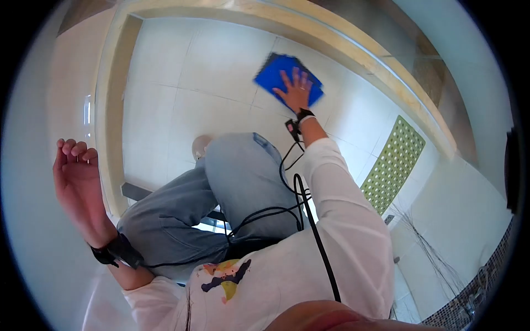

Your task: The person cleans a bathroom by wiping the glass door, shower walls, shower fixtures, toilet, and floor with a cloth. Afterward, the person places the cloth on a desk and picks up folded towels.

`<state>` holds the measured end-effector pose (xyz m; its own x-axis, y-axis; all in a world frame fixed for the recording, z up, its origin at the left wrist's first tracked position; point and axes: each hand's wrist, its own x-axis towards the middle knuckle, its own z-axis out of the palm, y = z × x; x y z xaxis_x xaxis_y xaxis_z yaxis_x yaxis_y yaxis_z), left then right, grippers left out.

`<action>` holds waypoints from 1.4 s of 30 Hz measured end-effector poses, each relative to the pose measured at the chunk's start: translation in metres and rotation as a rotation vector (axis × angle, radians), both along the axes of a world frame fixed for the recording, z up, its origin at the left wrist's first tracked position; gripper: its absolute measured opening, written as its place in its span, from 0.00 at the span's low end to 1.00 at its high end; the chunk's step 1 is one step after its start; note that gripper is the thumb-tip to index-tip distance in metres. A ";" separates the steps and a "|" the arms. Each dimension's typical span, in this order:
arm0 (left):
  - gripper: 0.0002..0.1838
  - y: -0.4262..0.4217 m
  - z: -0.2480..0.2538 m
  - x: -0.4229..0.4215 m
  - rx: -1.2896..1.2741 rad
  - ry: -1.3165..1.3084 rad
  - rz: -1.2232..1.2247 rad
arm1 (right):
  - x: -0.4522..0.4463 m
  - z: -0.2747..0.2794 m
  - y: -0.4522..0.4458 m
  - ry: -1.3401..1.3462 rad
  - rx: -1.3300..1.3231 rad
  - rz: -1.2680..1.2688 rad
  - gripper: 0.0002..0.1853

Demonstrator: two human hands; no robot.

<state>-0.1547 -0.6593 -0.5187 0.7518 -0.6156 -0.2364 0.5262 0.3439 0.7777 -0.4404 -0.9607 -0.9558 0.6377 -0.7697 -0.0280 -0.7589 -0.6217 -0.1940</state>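
Note:
On the pale tiled floor (215, 60) lies a folded blue cloth (269, 76) with a darker edge at its far corner. My right hand (296, 91) is laid flat on it, fingers spread and pressing from above. A black strap with a small device sits on that wrist. Away to the left, my left hand (80, 179) is raised beside the stone curb (114, 116), palm exposed and fingers loosely bent, with nothing in it. It also wears a black wrist strap.
A green mat with white dots (395, 165) lies at the right. The curb bounds the floor along the left and far sides. A black cable (319, 243) loops over my lap and right arm. A dark grey block (135, 192) is by the left curb.

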 end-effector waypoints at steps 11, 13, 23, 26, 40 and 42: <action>0.08 -0.019 0.003 -0.021 0.094 -0.166 0.024 | -0.034 -0.026 0.024 0.060 0.280 -0.946 0.44; 0.08 -0.018 0.003 -0.024 0.090 -0.151 0.010 | 0.007 -0.013 0.045 0.065 0.315 -0.641 0.43; 0.08 -0.012 0.003 -0.016 0.174 -0.204 0.006 | 0.084 0.027 0.105 -0.008 0.004 0.652 0.35; 0.07 0.000 0.009 -0.007 0.177 -0.224 0.004 | 0.062 0.013 0.080 -0.091 0.094 0.805 0.33; 0.09 -0.046 -0.017 0.025 0.216 -0.240 -0.229 | -0.193 -0.008 -0.011 0.119 0.124 -0.513 0.38; 0.09 -0.057 -0.022 0.025 0.230 -0.234 -0.275 | -0.221 -0.009 0.004 0.110 0.225 -0.726 0.38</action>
<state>-0.1301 -0.7160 -0.5406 0.6164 -0.7520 -0.2337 0.3746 0.0189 0.9270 -0.6609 -0.9564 -0.9649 -0.0415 -0.9627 -0.2675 -0.9839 0.0859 -0.1567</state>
